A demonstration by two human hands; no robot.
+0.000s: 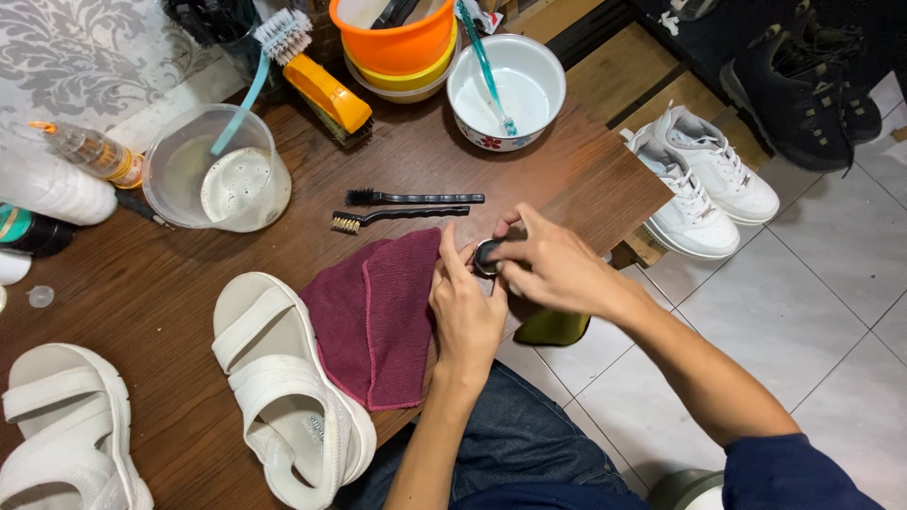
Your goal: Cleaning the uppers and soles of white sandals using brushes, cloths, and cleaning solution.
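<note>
A: Nearest the body, what do the hands have?

B: A small round tin [487, 255], dark with a shiny rim. It sits between both hands, just over the table's [170, 302] front edge. The left hand [465, 307] comes up from below, thumb and fingers closed against the tin's left side. The right hand [553, 264] reaches in from the right, fingers curled over the top and far side.

A: So which hand is nearer?

B: Neither; both touch it. The tin is round, so no long axis to speak of. Whether a lid is on, I cannot tell.

A: And just beside that?

B: A folded maroon cloth [378, 316] lies left of the left hand, touching a white sandal [283, 387]. A second sandal [66, 425] is further left.

A: Further off?

B: Two slim black brushes [406, 208] lie crosswise beyond the tin. Past them, a clear tub [217, 175] of cloudy water and a white bowl [505, 94].
</note>
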